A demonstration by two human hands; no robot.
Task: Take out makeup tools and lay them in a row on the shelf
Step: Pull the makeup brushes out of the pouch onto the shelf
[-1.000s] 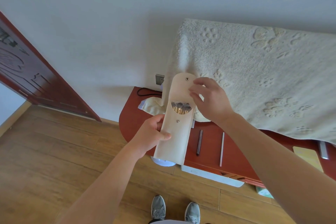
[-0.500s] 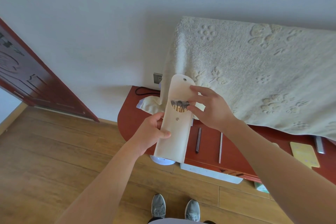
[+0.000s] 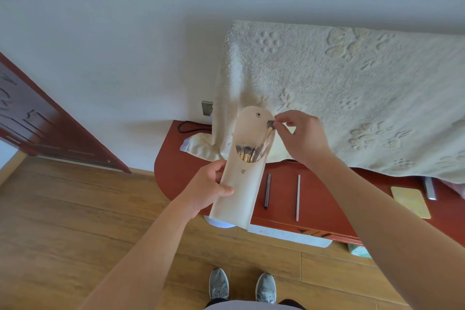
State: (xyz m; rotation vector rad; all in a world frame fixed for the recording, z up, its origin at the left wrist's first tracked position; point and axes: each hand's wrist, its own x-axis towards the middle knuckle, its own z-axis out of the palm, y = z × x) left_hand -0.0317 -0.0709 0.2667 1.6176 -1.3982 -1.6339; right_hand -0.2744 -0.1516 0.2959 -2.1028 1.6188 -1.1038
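My left hand [image 3: 208, 189] grips a long cream pouch [image 3: 239, 196] with its flap open, held upright over the red shelf [image 3: 314, 199]. Several gold-handled makeup brushes [image 3: 249, 153] stick out of its mouth. My right hand [image 3: 302, 138] pinches the bristle end of one brush [image 3: 268, 128], which is lifted partway out of the pouch and leans right. Two thin pencil-like tools lie side by side on the shelf: a dark one [image 3: 268, 191] and a paler one [image 3: 298, 197].
A cream towel [image 3: 352, 95] with paw prints drapes over something behind the shelf. A yellow card [image 3: 410, 201] and a grey bar [image 3: 429, 187] lie at the shelf's right. A wall socket [image 3: 207, 108] and black cable sit at the back left; a dark red door [image 3: 37, 128] stands left.
My right hand went from touching the brush heads at the pouch mouth to pinching one brush and drawing it up and right. The left hand kept holding the pouch.
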